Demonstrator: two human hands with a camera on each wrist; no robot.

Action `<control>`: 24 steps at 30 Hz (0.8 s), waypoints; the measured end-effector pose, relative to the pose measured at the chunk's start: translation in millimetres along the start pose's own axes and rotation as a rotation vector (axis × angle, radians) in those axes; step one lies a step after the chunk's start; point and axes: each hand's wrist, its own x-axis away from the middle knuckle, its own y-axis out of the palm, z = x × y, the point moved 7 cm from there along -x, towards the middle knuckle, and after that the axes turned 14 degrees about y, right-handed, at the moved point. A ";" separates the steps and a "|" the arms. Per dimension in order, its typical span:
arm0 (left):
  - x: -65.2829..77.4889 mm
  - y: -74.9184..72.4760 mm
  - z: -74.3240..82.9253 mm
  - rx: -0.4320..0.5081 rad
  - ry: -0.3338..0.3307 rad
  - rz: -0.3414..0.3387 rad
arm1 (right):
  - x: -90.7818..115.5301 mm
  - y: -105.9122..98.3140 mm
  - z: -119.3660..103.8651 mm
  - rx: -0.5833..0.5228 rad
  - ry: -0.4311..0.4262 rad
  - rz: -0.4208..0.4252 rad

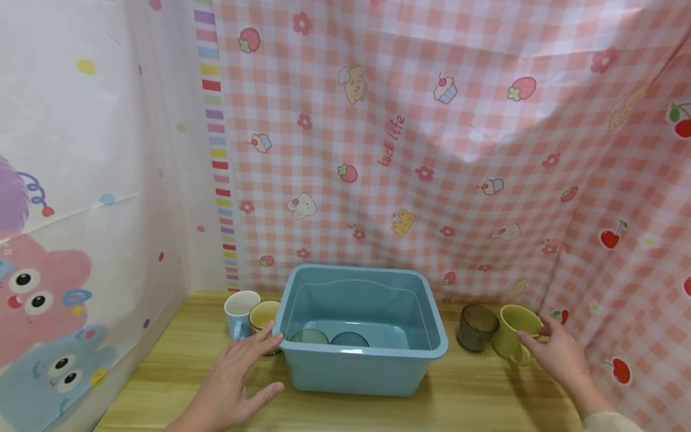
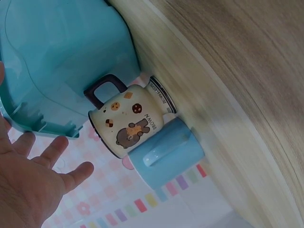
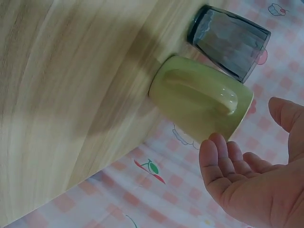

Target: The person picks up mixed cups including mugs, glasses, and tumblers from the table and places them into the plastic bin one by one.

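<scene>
The green mug [image 1: 505, 336] is set on the surface [image 1: 475, 399] right of the tub [image 1: 358, 372], beside a dark glass [image 1: 476, 333], and at the mug's rim the right hand's grip [image 1: 560, 355] is held with thumb and fingers parted. The left hand's grip [image 1: 229, 378] is spread at the tub's front left corner, near a blue mug [image 2: 166, 154] and a cream mug [image 2: 126, 118]; inside the tub, two glasses [image 1: 349, 341] are partly seen

Wood-grain table [image 1: 480, 390], tub [image 1: 358, 373] at centre, blue mug [image 1: 235, 309] and cream mug [image 2: 128, 121] at left, glass [image 1: 475, 333] and green mug [image 1: 505, 341] at right
</scene>
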 end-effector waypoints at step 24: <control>-0.7 -0.3 -0.4 0.006 -0.002 -0.002 | 2.4 17.8 15.9 -0.051 0.027 0.015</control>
